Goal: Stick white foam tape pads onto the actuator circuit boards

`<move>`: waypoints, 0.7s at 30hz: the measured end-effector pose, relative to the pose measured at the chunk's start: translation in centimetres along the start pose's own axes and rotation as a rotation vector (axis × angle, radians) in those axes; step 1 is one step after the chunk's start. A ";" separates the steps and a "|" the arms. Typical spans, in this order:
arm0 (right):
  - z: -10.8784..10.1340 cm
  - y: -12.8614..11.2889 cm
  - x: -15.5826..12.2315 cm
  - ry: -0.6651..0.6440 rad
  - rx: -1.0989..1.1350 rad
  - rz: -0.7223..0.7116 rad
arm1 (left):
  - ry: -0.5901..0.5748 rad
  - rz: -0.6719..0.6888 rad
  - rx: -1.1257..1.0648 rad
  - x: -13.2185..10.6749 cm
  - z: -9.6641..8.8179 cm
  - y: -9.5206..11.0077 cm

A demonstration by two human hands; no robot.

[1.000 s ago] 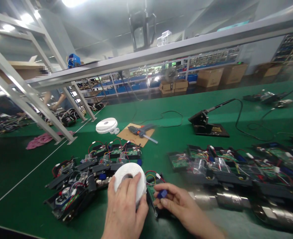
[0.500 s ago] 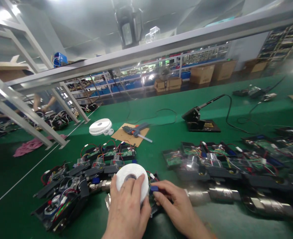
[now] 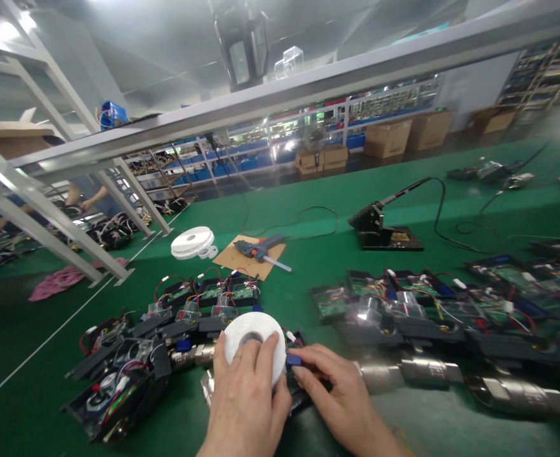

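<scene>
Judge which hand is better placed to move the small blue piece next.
Probably the right hand: it pinches the blue piece between thumb and fingers, while the left hand is occupied holding the white roll.

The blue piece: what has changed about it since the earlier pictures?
The right hand has moved the blue piece leftward, closer to the white roll; whether they touch is unclear. Nothing was newly grasped or released. The left hand still holds the roll; the glue gun still lies on the cardboard.
</scene>
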State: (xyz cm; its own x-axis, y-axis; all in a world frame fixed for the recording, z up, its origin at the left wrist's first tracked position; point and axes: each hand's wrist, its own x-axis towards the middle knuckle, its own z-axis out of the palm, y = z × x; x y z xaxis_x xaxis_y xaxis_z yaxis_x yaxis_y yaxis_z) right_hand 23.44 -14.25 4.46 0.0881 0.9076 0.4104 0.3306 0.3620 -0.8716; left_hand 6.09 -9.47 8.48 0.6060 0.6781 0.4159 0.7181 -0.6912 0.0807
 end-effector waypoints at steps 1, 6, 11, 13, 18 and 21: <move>0.1 0.0 0.0 0.007 -0.019 -0.019 | -0.006 0.018 0.017 0.0 0.1 -0.1; 1.1 0.2 -0.3 0.139 -0.101 -0.106 | 0.106 -0.011 0.028 -0.2 1.5 0.9; 1.9 0.8 0.2 0.251 0.148 0.235 | 0.389 -0.035 0.043 0.0 3.1 3.0; 1.8 0.8 0.6 0.245 0.277 0.399 | 0.576 0.003 0.079 0.0 2.8 3.3; 1.1 0.7 1.3 0.239 0.329 0.453 | 0.735 -0.105 0.095 -2.5 -0.3 -0.5; 0.9 0.8 1.2 0.212 0.310 0.425 | 0.643 -0.178 0.198 -6.7 -0.9 -4.8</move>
State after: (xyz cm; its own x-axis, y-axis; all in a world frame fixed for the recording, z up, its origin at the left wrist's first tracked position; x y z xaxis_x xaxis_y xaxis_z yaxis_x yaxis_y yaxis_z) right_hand 22.92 -12.66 4.02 0.3504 0.9363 0.0233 -0.0639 0.0487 -0.9968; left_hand -1.67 -10.94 6.09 0.1943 0.4516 0.8708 0.8737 -0.4833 0.0558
